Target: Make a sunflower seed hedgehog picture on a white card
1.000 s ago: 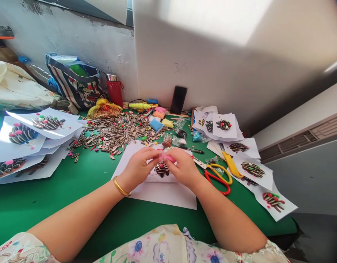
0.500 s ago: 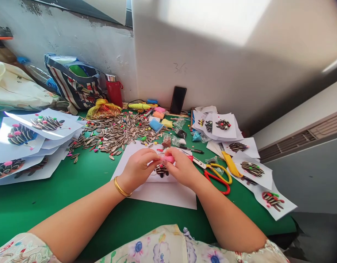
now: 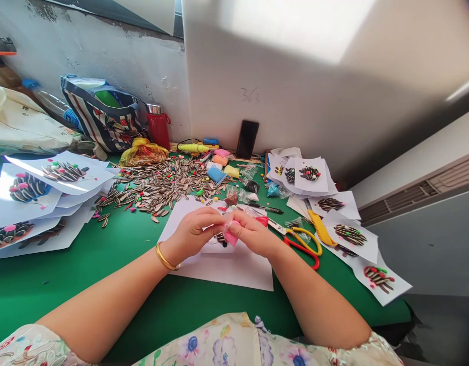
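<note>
- Head view: pink packet [image 3: 231, 234] is pinched between the fingertips of the left hand [image 3: 192, 231] and right hand [image 3: 256, 235].
- White paper [image 3: 234, 274] with a seed figure [image 3: 220, 239] is spread below both hands.
- Scissors [image 3: 303, 245] are laid on the green surface [image 3: 97, 254], just right of the right hand.
- Packet's mouth is judged to be worked; whether opened or closed cannot be told.
- For the next move, a steady right-hand hold and fine left-hand fingertip work seem called for.

The pink packet [image 3: 231, 234] hides part of the seed figure [image 3: 220, 240], and the left edge crops the white bag [image 3: 26, 124].
</note>
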### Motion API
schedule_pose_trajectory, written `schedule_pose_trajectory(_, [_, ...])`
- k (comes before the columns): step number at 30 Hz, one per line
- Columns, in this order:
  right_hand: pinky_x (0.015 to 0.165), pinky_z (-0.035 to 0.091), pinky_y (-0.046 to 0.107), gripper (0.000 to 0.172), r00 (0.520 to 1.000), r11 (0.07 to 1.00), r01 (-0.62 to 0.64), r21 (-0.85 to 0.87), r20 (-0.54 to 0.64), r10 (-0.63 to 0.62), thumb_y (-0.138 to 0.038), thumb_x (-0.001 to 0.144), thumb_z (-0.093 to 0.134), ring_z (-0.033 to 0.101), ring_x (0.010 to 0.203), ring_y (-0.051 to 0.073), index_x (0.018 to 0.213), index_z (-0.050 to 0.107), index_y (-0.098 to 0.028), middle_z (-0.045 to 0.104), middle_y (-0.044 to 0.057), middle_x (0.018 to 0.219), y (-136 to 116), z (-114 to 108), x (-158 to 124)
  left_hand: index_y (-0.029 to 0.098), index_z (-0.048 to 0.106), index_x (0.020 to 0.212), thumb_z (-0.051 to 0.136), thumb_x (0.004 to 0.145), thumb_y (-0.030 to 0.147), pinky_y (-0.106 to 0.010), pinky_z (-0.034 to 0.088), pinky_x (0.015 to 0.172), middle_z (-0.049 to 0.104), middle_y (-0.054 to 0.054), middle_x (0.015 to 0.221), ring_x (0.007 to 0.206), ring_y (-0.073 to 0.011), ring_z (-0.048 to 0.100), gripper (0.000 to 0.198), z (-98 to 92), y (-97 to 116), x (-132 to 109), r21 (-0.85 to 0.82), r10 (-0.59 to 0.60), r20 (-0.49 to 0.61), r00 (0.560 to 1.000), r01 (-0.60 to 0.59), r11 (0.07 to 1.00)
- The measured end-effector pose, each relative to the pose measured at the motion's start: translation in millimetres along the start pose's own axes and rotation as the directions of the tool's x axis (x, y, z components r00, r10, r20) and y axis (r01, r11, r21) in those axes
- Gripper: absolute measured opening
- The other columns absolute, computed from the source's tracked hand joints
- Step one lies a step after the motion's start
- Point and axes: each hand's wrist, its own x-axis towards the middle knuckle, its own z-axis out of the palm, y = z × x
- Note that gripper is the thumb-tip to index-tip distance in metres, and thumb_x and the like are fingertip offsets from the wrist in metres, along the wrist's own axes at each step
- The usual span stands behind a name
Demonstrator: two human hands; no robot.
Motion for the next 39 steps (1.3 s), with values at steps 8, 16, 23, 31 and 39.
schedule_pose_trajectory(8, [0.072, 0.047, 0.03, 0.029, 1.0, 0.997, -0.026, 0.077, 0.015, 0.025, -0.051, 0.094, 0.055, 0.057, 0.073, 0.015, 0.092, 0.053, -0.022, 0.061, -0.001, 0.076, -2.2, -3.6, 0.0, 0.019, 0.064, 0.094, 0.06, 0.092, 0.017, -0.031, 0.051, 0.073, 0.065, -0.006, 0.087, 0.081, -0.0174, 0.059, 0.005, -1.0, 9.9, -1.3, 0.198, 0.105, -0.052, 0.993, -0.092, 0.976])
schedule_pose_trajectory(16, [0.072, 0.046, 0.03, 0.021, 0.997, 0.992, -0.039, -0.122, -0.076, 0.029, -0.043, 0.094, 0.055, 0.056, 0.076, 0.016, 0.093, 0.054, -0.022, 0.06, -0.001, 0.08, -5.6, -8.9, -0.5, 0.021, 0.066, 0.106, 0.062, 0.091, 0.016, -0.031, 0.052, 0.079, 0.066, -0.006, 0.093, 0.088, -0.0169, 0.061, 0.015, 2.1, 1.8, -5.3, 0.166, 0.05, -0.068, 0.996, -0.038, 0.985])
schedule_pose_trajectory(23, [0.074, 0.044, 0.029, 0.022, 0.988, 0.979, -0.05, -0.196, -0.15, 0.021, -0.043, 0.093, 0.055, 0.054, 0.08, 0.016, 0.095, 0.058, -0.021, 0.059, 0.0, 0.086, -3.8, -7.8, 1.1, 0.02, 0.066, 0.097, 0.059, 0.093, 0.018, -0.031, 0.05, 0.079, 0.064, -0.004, 0.089, 0.085, -0.0162, 0.059, 0.008, 2.2, 8.1, -2.4, 0.117, -0.026, -0.13, 0.991, 0.042, 0.992])
schedule_pose_trajectory(31, [0.074, 0.042, 0.029, 0.022, 0.979, 0.964, -0.051, -0.26, -0.206, -0.003, -0.039, 0.094, 0.053, 0.054, 0.08, 0.016, 0.094, 0.064, -0.02, 0.061, 0.001, 0.086, -7.6, -9.5, 2.1, 0.024, 0.072, 0.111, 0.06, 0.094, 0.024, -0.031, 0.052, 0.082, 0.068, -0.004, 0.098, 0.09, -0.0163, 0.063, 0.021, 3.6, 4.5, -1.7, -0.044, -0.184, -0.169, 0.968, 0.179, 0.983])
schedule_pose_trajectory(39, [0.072, 0.042, 0.028, 0.021, 0.988, 0.957, -0.019, -0.29, -0.15, -0.026, -0.039, 0.093, 0.054, 0.054, 0.077, 0.016, 0.09, 0.064, -0.021, 0.061, 0.0, 0.085, -5.1, -5.1, 1.9, 0.022, 0.076, 0.093, 0.066, 0.089, 0.028, -0.031, 0.052, 0.079, 0.071, -0.004, 0.088, 0.084, -0.017, 0.064, 0.013, -0.4, 5.5, 1.2, -0.031, -0.263, -0.207, 0.942, 0.263, 0.964])
